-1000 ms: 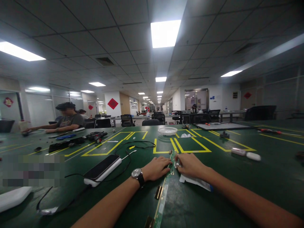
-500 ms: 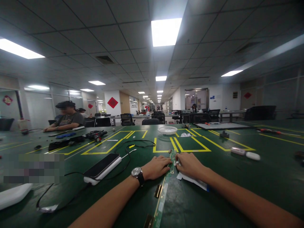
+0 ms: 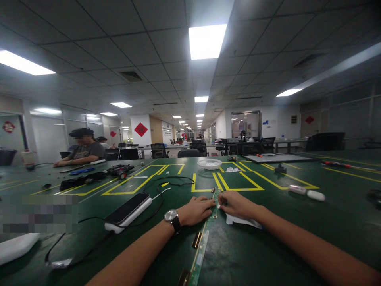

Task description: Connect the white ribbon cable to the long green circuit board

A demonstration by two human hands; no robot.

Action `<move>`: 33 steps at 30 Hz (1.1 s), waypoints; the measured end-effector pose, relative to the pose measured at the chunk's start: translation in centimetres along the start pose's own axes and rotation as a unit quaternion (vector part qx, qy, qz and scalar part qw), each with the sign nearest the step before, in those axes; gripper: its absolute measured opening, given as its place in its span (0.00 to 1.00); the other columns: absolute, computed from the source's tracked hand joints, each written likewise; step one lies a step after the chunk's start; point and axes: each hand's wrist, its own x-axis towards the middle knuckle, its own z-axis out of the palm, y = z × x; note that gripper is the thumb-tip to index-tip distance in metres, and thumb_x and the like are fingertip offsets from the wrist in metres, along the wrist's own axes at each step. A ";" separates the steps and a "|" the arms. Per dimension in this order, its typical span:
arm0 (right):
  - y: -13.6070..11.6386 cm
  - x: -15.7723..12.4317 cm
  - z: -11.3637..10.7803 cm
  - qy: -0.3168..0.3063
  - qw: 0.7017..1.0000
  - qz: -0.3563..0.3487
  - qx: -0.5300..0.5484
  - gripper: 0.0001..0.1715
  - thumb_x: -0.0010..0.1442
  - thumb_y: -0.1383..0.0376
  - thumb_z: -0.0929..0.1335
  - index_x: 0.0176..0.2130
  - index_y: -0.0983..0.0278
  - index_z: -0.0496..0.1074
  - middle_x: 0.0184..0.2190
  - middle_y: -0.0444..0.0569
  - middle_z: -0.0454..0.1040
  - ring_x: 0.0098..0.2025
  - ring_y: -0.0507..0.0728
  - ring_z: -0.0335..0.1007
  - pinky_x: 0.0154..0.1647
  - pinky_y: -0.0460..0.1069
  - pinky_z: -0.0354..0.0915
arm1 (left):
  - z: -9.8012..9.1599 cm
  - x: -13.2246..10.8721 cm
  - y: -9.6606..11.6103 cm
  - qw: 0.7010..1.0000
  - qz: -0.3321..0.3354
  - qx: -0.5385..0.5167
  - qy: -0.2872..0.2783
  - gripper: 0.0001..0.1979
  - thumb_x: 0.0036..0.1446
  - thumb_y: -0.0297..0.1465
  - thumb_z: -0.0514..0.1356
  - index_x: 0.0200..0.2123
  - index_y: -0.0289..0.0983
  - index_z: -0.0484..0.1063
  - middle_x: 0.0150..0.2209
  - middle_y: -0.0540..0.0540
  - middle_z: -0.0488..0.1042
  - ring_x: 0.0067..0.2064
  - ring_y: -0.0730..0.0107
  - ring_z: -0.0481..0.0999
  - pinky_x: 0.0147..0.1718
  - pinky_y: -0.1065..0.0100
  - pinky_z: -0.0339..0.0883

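Observation:
A long narrow green circuit strip [image 3: 205, 238] with brass tabs lies on the green table [image 3: 282, 238], running from the near edge toward the middle. My left hand [image 3: 196, 209], a watch on its wrist, rests palm down on the strip's left side. My right hand [image 3: 235, 204] presses on the strip's far end from the right, fingers curled on something small that I cannot make out. A white paper or bag [image 3: 242, 221] lies under my right wrist.
A phone on a white power bank [image 3: 128, 211] with black cables lies to the left. A white basket [image 3: 210, 163] stands beyond yellow floor-tape boxes. White pieces [image 3: 306, 192] lie at right. Another person [image 3: 85, 149] sits at far left among tools.
Both hands stay on the strip's far end. My right hand has shifted slightly up along the strip. The view has shifted a little.

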 end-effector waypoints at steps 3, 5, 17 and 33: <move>0.5 0.2 0.0 -0.005 1.000 -0.007 0.003 0.02 0.55 0.67 0.68 0.32 0.64 0.73 0.28 0.45 0.74 0.32 0.54 0.69 0.32 0.45 0.58 | 0.1 0.0 -0.1 1.000 0.004 0.004 -0.004 0.21 0.69 0.34 0.47 0.63 0.45 0.59 0.66 0.46 0.60 0.62 0.56 0.61 0.56 0.52 0.58; 0.7 0.2 0.0 -0.008 1.000 -0.010 0.006 0.03 0.56 0.66 0.69 0.32 0.64 0.73 0.28 0.45 0.74 0.31 0.54 0.69 0.32 0.45 0.58 | 0.2 0.0 -0.2 1.000 0.006 0.003 -0.008 0.21 0.69 0.34 0.47 0.64 0.45 0.58 0.66 0.47 0.59 0.63 0.56 0.61 0.56 0.52 0.58; -0.2 0.1 -0.5 0.006 0.999 0.027 -0.033 0.13 0.63 0.59 0.66 0.35 0.63 0.77 0.32 0.49 0.78 0.35 0.57 0.73 0.37 0.48 0.62 | -0.2 -0.2 0.0 1.000 0.003 -0.008 -0.003 0.21 0.69 0.34 0.46 0.64 0.47 0.58 0.65 0.47 0.61 0.62 0.56 0.63 0.55 0.52 0.60; 0.2 0.0 -0.8 -0.044 0.997 0.023 -0.066 0.27 0.71 0.59 0.52 0.48 0.64 0.75 0.48 0.57 0.76 0.51 0.61 0.71 0.55 0.54 0.63 | -0.6 0.0 -1.0 0.979 -0.146 0.024 0.142 0.17 0.70 0.35 0.44 0.51 0.40 0.70 0.49 0.44 0.75 0.50 0.62 0.74 0.51 0.63 0.65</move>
